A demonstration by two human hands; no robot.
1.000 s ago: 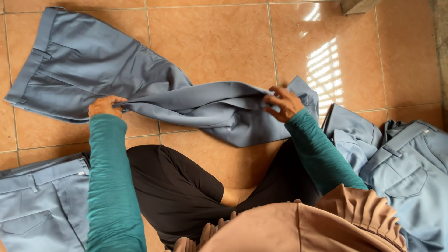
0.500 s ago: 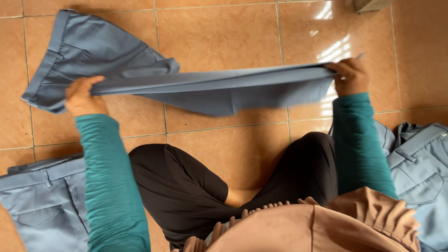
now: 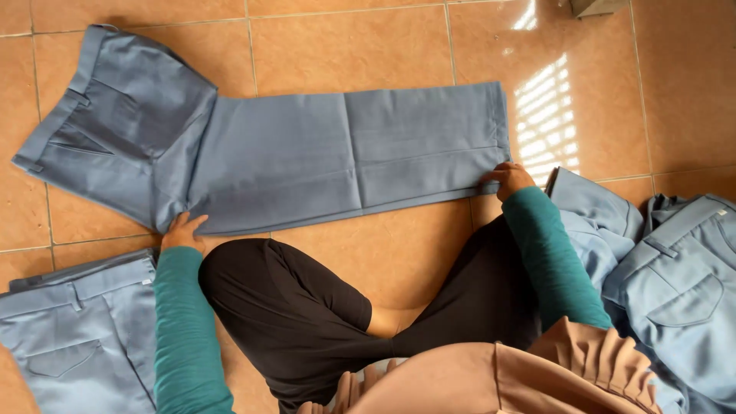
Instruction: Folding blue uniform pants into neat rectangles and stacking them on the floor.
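trousers: One pair of grey-blue trousers (image 3: 307,157) lies flat on the tiled floor (image 3: 345,38), legs stacked one on the other, waistband to the left and hems to the right.

left hand: The left hand (image 3: 182,230) rests at the lower edge of the trousers near the crotch, fingers together and pressing down on the fabric. It is flat, not pinching.

right hand: The right hand (image 3: 507,180) is at the lower corner of the hems. Its fingers curl on the edge of the cloth; I cannot tell if they pinch it or only press it.

body: The person sits cross-legged on the floor, with black-clad knees (image 3: 307,307) just below the trousers.

other garments: A second pair (image 3: 77,337) lies at the lower left and a loose heap of similar ones (image 3: 659,268) at the right, close to the right hand.

risk, alignment: In my judgement, the two legs can slide apart if one hand pulls harder than the other, because the floor looks smooth and glossy.

risk, creases: A fold line (image 3: 353,161) crosses the middle of the legs. If the cloth is not smoothed, this could set into a crooked crease.

risk, mixing: The heap at the right touches almost the sleeve, so the hem may catch on it or the pieces get mixed.

risk, knees: A knee shifting forward could push the lower edge and wrinkle it.
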